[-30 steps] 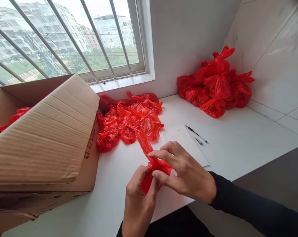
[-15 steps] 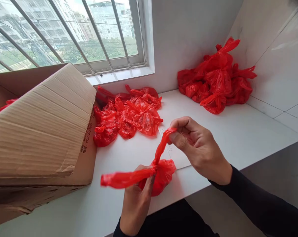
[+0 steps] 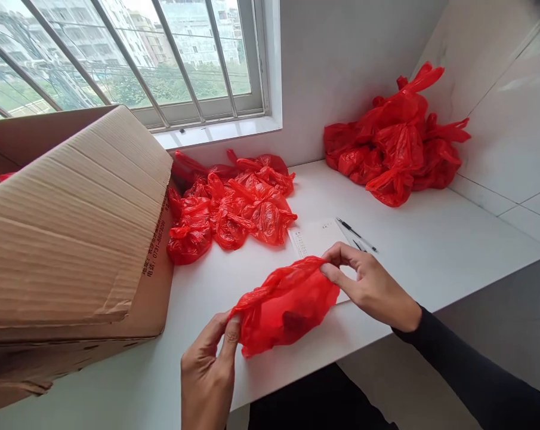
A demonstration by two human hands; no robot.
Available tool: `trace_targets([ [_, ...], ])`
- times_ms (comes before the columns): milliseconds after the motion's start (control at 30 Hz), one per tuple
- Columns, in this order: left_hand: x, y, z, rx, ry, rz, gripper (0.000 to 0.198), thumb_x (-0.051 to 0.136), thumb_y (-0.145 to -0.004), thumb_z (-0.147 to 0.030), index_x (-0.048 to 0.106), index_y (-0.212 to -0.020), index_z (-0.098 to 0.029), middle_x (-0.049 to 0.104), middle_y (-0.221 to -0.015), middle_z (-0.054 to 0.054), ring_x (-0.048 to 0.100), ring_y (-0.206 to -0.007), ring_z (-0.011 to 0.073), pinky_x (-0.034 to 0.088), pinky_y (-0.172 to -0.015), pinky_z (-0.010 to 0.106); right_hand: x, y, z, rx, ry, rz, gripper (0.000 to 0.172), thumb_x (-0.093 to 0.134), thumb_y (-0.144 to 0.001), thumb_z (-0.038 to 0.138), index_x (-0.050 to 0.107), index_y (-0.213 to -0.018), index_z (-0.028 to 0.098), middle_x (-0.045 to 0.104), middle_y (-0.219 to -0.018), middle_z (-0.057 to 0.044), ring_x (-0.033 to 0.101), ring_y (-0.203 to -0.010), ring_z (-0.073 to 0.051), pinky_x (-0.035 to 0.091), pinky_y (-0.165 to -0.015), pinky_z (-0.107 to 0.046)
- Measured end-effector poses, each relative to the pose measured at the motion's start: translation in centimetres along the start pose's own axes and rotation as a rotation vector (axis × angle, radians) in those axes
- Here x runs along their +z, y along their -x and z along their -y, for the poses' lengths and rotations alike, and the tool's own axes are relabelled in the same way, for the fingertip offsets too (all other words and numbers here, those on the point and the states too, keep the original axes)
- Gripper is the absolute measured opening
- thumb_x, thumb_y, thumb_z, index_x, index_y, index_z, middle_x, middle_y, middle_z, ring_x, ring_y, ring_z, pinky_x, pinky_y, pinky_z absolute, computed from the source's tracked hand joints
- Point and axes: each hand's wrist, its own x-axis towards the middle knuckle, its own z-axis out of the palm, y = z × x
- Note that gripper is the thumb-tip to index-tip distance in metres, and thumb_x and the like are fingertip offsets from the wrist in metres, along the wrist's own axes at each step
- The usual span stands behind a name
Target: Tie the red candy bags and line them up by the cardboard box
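A red plastic bag [image 3: 287, 304] is stretched between my two hands over the front edge of the white table. Something dark shows faintly through its thin film; I cannot tell what it is. My left hand [image 3: 211, 358] pinches the bag's left end between thumb and fingers. At the upper right end, my right hand [image 3: 363, 280] grips the plastic with thumb and forefinger. Behind the bag lies a sheet of paper [image 3: 326, 233] with print on it, partly covered by the bag and right hand. A black pen [image 3: 356, 233] rests beside the paper.
A large cardboard box [image 3: 86, 227] with a raised flap stands at the left. Several knotted red bags [image 3: 238, 203] lie below the barred window, and another heap of red bags [image 3: 399, 143] fills the back right corner. The white tabletop [image 3: 440, 239] ends at the front edge.
The knot in the red bag has come undone, and its top is now spread wide. My left hand moved left and my right hand slightly down and right, uncovering the pen.
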Motion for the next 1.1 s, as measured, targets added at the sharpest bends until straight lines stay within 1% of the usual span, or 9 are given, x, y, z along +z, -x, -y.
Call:
trace_targets([
  [67, 0.0, 0.1, 0.2, 0.061, -0.026, -0.040, 0.039, 0.062, -0.093, -0.047, 0.064, -0.130, -0.034, 0.068, -0.129, -0.001, 0.061, -0.115, 0.0222, 0.045, -0.100, 0.032, -0.3, 0.3, -0.2, 0.006, 0.042, 0.006, 0.005, 0.060, -0.091, 0.033, 0.062, -0.095, 0.030, 0.066, -0.097, -0.003, 0.062, -0.097, -0.026, 0.049, -0.084, -0.042],
  [133, 0.6, 0.2, -0.3, 0.207, -0.061, -0.032, 0.050, 0.065, -0.092, -0.041, 0.053, -0.140, -0.038, 0.060, -0.141, -0.001, 0.054, -0.129, 0.0225, 0.040, -0.109, 0.035, -0.1, 0.6, 0.5, 0.021, 0.059, 0.030, 0.028, 0.068, -0.086, 0.036, 0.060, -0.112, 0.030, 0.065, -0.111, -0.004, 0.060, -0.108, -0.027, 0.049, -0.089, -0.042],
  [233, 1.4, 0.3, -1.6, 0.376, -0.126, -0.015, 0.034, 0.067, -0.091, -0.034, 0.064, -0.125, -0.038, 0.067, -0.124, -0.002, 0.061, -0.115, 0.0181, 0.047, -0.097, 0.028, 0.8, 0.7, 2.0, 0.007, 0.063, 0.093, 0.034, 0.071, -0.087, 0.040, 0.062, -0.118, 0.028, 0.067, -0.105, -0.002, 0.062, -0.100, -0.024, 0.048, -0.088, -0.039],
  [333, 1.4, 0.2, -2.4, 0.286, -0.079, -0.099, 0.011, 0.066, -0.092, -0.038, 0.073, -0.100, -0.033, 0.072, -0.098, -0.004, 0.064, -0.090, 0.0151, 0.049, -0.080, 0.025, 1.0, 0.7, 2.6, -0.037, 0.011, 0.090, 0.016, 0.058, -0.098, 0.037, 0.067, -0.094, 0.024, 0.067, -0.089, 0.001, 0.061, -0.086, -0.018, 0.045, -0.084, -0.034],
  [500, 0.5, 0.3, -2.1, 0.039, 0.091, -0.163, 0.026, 0.066, -0.090, -0.049, 0.073, -0.105, -0.029, 0.074, -0.106, -0.001, 0.065, -0.095, 0.0192, 0.049, -0.083, 0.029, 0.3, 1.4, 1.2, 0.044, -0.209, 0.001, 0.019, 0.051, -0.103, 0.037, 0.062, -0.096, 0.024, 0.065, -0.092, 0.002, 0.060, -0.086, -0.015, 0.044, -0.079, -0.028],
  [633, 0.6, 0.8, -3.2, 0.120, 0.047, -0.147, 0.034, 0.071, -0.086, -0.046, 0.068, -0.117, -0.031, 0.071, -0.119, 0.001, 0.064, -0.112, 0.0232, 0.047, -0.096, 0.034, 0.3, 2.3, 1.1, 0.094, -0.265, -0.003, 0.013, 0.060, -0.099, 0.037, 0.056, -0.101, 0.025, 0.062, -0.095, 0.003, 0.059, -0.086, -0.015, 0.045, -0.079, -0.028],
  [767, 0.8, 1.1, -5.4, 0.171, -0.056, -0.164, 0.022, 0.073, -0.083, -0.047, 0.072, -0.097, -0.030, 0.073, -0.095, -0.003, 0.065, -0.089, 0.0177, 0.048, -0.079, 0.028, 0.3, 2.7, 2.3, 0.073, -0.272, 0.082, 0.024, 0.063, -0.096, 0.044, 0.055, -0.089, 0.023, 0.058, -0.082, 0.004, 0.053, -0.075, -0.014, 0.042, -0.071, -0.027],
  [933, 0.3, 1.1, -6.8, 0.093, -0.043, -0.327, 0.030, 0.067, -0.086, -0.054, 0.075, -0.097, -0.027, 0.073, -0.092, -0.002, 0.064, -0.084, 0.0180, 0.049, -0.077, 0.026, -0.2, 2.9, 2.0, 0.097, -0.287, -0.102, 0.034, 0.047, -0.104, 0.046, 0.052, -0.080, 0.022, 0.046, -0.073, 0.005, 0.043, -0.067, -0.012, 0.039, -0.064, -0.026],
  [1100, 0.3, 1.5, -7.2, 0.136, -0.023, -0.333, 0.031, 0.074, -0.081, -0.048, 0.071, -0.105, -0.028, 0.071, -0.102, 0.000, 0.065, -0.095, 0.0197, 0.049, -0.087, 0.027, 0.2, 3.5, 2.5, -0.031, -0.196, -0.362, 0.013, 0.055, -0.100, 0.033, 0.056, -0.111, 0.027, 0.060, -0.103, -0.002, 0.059, -0.093, -0.019, 0.050, -0.079, -0.033],
])
